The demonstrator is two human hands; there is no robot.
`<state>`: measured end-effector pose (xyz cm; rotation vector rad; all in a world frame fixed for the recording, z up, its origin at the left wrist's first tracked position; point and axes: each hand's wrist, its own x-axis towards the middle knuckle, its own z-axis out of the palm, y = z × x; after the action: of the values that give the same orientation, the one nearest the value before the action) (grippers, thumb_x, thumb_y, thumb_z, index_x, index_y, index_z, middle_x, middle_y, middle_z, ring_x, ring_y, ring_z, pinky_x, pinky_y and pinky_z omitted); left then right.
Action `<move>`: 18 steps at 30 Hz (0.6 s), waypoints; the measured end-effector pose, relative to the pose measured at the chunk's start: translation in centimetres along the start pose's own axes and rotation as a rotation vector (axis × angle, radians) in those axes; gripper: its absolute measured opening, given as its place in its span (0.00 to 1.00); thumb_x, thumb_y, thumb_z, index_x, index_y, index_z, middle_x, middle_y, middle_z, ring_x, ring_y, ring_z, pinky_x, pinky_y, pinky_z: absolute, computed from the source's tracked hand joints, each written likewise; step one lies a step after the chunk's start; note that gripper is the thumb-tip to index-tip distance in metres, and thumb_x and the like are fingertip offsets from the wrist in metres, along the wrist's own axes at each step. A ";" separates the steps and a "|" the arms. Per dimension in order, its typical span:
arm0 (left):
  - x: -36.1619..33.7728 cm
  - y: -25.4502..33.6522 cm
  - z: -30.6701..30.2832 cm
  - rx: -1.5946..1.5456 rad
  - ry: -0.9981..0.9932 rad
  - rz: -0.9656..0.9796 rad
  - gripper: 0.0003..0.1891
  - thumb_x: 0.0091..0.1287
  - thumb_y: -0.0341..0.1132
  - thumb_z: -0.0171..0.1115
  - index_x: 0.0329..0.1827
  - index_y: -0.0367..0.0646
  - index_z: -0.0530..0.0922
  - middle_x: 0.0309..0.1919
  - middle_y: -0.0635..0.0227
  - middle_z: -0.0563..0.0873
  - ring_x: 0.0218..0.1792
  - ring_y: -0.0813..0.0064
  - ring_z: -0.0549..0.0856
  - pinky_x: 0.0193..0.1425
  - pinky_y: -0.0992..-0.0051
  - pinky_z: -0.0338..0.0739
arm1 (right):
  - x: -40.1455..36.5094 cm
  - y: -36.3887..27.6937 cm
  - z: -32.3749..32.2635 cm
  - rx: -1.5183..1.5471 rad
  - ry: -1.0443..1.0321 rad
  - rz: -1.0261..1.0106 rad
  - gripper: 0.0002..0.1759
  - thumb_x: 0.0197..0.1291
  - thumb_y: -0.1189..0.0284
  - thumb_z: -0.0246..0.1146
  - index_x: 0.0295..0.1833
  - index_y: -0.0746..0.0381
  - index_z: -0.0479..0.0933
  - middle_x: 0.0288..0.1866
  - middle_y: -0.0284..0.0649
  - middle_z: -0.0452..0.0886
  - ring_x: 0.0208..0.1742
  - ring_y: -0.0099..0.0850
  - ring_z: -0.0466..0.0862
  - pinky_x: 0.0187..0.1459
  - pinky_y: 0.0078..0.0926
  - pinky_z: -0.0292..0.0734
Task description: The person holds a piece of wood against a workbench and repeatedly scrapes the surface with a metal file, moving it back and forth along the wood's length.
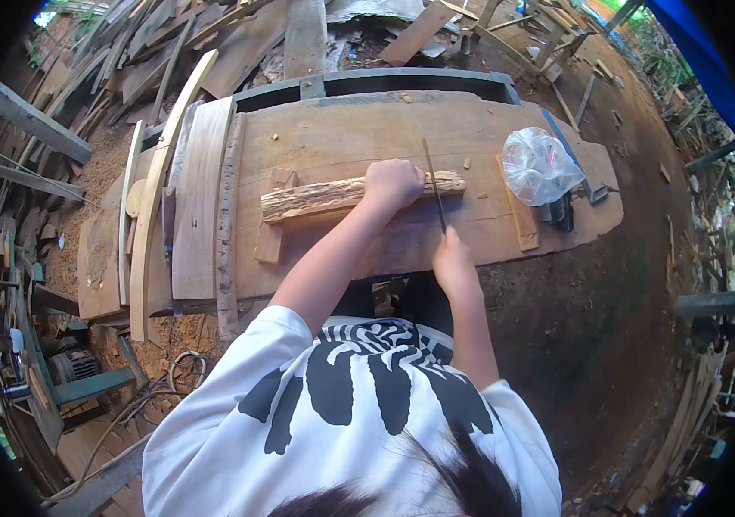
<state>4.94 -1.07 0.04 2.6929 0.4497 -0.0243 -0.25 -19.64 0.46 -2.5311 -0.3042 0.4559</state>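
Observation:
A rough, weathered length of wood [324, 200] with a flaky, grooved upper face lies crosswise on the workbench, on top of a short wooden block [269, 244]. My left hand [395, 183] is closed over this wood toward its right part and presses it down. My right hand [453, 256] is wrapped round the handle of a handsaw [434, 183]. Its long thin blade, seen nearly edge-on, points away from me and crosses the wood just right of my left hand. How deep the blade sits in the wood cannot be made out.
On the workbench [341, 129], boards [199, 202] lie at the left. A clear plastic bag [542, 165] sits at the right by a wooden strip [518, 211] and a blue bar [564, 142]. Scrap planks [152, 39] are heaped behind; a motor [73, 365] stands lower left.

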 end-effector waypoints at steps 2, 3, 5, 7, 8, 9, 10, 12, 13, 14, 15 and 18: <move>0.2 0.0 0.2 -0.012 -0.004 0.003 0.25 0.70 0.47 0.45 0.32 0.40 0.88 0.33 0.51 0.90 0.37 0.52 0.90 0.44 0.57 0.84 | -2.7 1.0 -0.4 0.007 -0.029 0.036 0.11 0.75 0.67 0.49 0.49 0.65 0.69 0.42 0.68 0.81 0.51 0.67 0.79 0.48 0.62 0.75; 0.2 0.0 0.2 -0.010 -0.008 0.000 0.25 0.70 0.47 0.45 0.32 0.40 0.88 0.33 0.51 0.90 0.37 0.52 0.90 0.44 0.57 0.84 | -4.3 1.3 -0.5 0.008 -0.034 0.038 0.11 0.75 0.67 0.49 0.49 0.65 0.69 0.42 0.68 0.81 0.51 0.67 0.79 0.48 0.62 0.75; 0.2 0.1 0.0 0.000 -0.034 -0.007 0.25 0.70 0.47 0.45 0.32 0.40 0.88 0.32 0.51 0.90 0.36 0.53 0.90 0.44 0.57 0.84 | -6.5 1.6 -0.9 0.017 -0.025 0.099 0.11 0.76 0.67 0.49 0.48 0.65 0.69 0.43 0.67 0.81 0.51 0.66 0.79 0.48 0.62 0.75; 0.3 0.0 0.2 0.000 -0.028 0.000 0.25 0.70 0.47 0.45 0.31 0.40 0.88 0.32 0.51 0.90 0.36 0.53 0.90 0.43 0.57 0.84 | -6.8 1.3 -1.2 0.037 -0.011 0.109 0.12 0.76 0.67 0.49 0.49 0.66 0.71 0.43 0.67 0.81 0.51 0.67 0.78 0.48 0.60 0.75; 0.2 -0.1 0.2 0.004 -0.019 0.011 0.25 0.69 0.47 0.45 0.31 0.40 0.88 0.31 0.52 0.89 0.36 0.53 0.90 0.43 0.57 0.84 | -6.9 1.2 -1.2 0.061 0.005 0.119 0.14 0.76 0.66 0.49 0.49 0.67 0.73 0.44 0.68 0.81 0.52 0.67 0.78 0.49 0.59 0.74; 0.2 -0.1 0.3 0.003 -0.021 0.011 0.25 0.69 0.47 0.45 0.31 0.40 0.88 0.31 0.52 0.89 0.36 0.53 0.90 0.43 0.57 0.84 | -6.4 1.5 -1.0 0.061 0.004 0.121 0.14 0.76 0.66 0.49 0.49 0.67 0.73 0.44 0.68 0.81 0.52 0.67 0.78 0.49 0.59 0.74; 0.3 -0.2 0.4 0.005 -0.011 0.022 0.25 0.69 0.47 0.46 0.31 0.40 0.88 0.31 0.52 0.89 0.36 0.53 0.90 0.43 0.57 0.84 | -5.1 1.9 -0.5 0.053 0.009 0.060 0.12 0.76 0.67 0.49 0.48 0.66 0.71 0.43 0.67 0.81 0.51 0.67 0.79 0.48 0.60 0.75; 0.1 -0.1 0.4 0.005 0.001 0.035 0.25 0.69 0.47 0.46 0.31 0.40 0.88 0.30 0.52 0.89 0.35 0.53 0.90 0.43 0.57 0.84 | -2.3 1.8 0.1 0.042 0.025 -0.024 0.11 0.76 0.68 0.48 0.47 0.65 0.70 0.42 0.67 0.81 0.50 0.66 0.79 0.47 0.61 0.75; 0.1 -0.1 0.4 -0.001 0.009 0.041 0.25 0.70 0.47 0.46 0.31 0.40 0.88 0.30 0.52 0.89 0.35 0.53 0.90 0.43 0.57 0.84 | -0.7 1.4 0.2 0.040 0.034 -0.049 0.11 0.76 0.68 0.48 0.48 0.65 0.70 0.42 0.67 0.81 0.50 0.66 0.79 0.47 0.61 0.76; 0.0 -0.1 0.3 -0.007 0.019 0.046 0.25 0.70 0.47 0.46 0.31 0.40 0.88 0.30 0.52 0.89 0.35 0.53 0.90 0.43 0.57 0.84 | 0.8 1.1 0.4 0.040 0.036 -0.052 0.11 0.76 0.68 0.48 0.48 0.65 0.70 0.42 0.67 0.81 0.50 0.66 0.79 0.47 0.61 0.76; 0.1 -0.2 0.2 -0.005 0.022 0.044 0.25 0.70 0.47 0.46 0.31 0.40 0.88 0.30 0.52 0.89 0.35 0.53 0.90 0.43 0.57 0.84 | 2.2 0.6 0.6 0.016 0.048 -0.063 0.11 0.75 0.68 0.48 0.48 0.65 0.70 0.42 0.66 0.82 0.49 0.66 0.80 0.47 0.61 0.76; 0.1 -0.2 0.2 -0.009 -0.004 0.018 0.25 0.70 0.47 0.46 0.32 0.41 0.88 0.31 0.52 0.89 0.35 0.53 0.90 0.43 0.57 0.84 | 2.8 0.2 1.1 -0.011 0.050 -0.066 0.11 0.75 0.68 0.48 0.48 0.65 0.70 0.42 0.66 0.82 0.49 0.66 0.80 0.48 0.61 0.75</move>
<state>5.00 -0.91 -0.20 2.6876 0.4232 -0.0226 1.90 -18.45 -1.21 -2.5304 -0.3707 0.3666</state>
